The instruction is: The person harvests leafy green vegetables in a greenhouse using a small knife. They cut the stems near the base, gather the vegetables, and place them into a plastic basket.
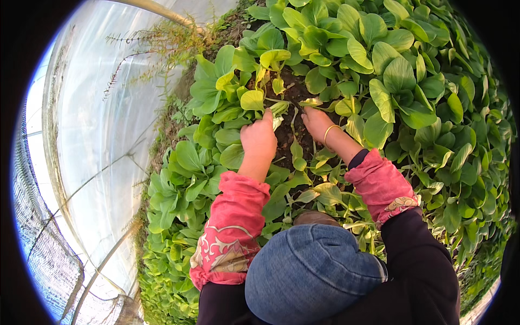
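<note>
My left hand (260, 136) grips a leafy green plant, which looks like bok choy. Its pale stem base (279, 108) points right, past my thumb, and the fingers hide part of it. A short way to the right, low over the soil, is my right hand (317, 125), with a yellow bangle (330, 131) at the wrist. The right fingers are curled, and a thin dark object (300, 107) shows at their tips; I cannot tell what it is or whether they hold it. Dark bare soil (287, 140) lies between the hands. A yellowing leaf (312, 101) touches the right fingertips.
Dense leafy greens (400, 75) grow ahead and to the right, with more greens (189, 166) on the left. Clear plastic sheeting (97, 113) on curved poles (162, 10) bounds the left side. A denim-covered knee (304, 268) fills the lower middle. Wilted leaves (327, 193) lie before it.
</note>
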`<state>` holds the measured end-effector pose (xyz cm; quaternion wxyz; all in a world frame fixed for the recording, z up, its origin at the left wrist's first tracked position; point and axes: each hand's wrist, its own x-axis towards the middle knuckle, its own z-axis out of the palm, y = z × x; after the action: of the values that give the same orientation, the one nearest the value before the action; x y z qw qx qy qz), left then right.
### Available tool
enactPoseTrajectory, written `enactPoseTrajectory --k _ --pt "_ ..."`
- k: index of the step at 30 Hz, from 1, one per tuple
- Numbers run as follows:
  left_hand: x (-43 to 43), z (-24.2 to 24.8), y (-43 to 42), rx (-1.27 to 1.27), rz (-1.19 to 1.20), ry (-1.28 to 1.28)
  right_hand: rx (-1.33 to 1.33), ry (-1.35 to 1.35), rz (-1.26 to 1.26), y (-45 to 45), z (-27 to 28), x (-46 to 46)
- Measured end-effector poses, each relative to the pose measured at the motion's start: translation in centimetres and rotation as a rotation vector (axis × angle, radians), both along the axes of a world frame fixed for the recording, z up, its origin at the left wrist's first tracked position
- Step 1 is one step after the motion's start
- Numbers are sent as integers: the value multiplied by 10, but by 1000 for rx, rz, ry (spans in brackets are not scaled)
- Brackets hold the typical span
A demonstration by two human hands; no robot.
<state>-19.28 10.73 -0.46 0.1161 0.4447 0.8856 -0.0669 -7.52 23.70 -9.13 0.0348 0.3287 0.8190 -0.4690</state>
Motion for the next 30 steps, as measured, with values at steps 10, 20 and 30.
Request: enactPoseTrajectory --k 10,20,30 --pt "-1 -3 -17 77 -49 29 -60 -224 221 -46 7 18" --pt "24 69 -44 541 236 -999 -1083 541 -316 -19 108 59" --pt "31 124 -55 725 270 -859 238 568 132 26 165 79"
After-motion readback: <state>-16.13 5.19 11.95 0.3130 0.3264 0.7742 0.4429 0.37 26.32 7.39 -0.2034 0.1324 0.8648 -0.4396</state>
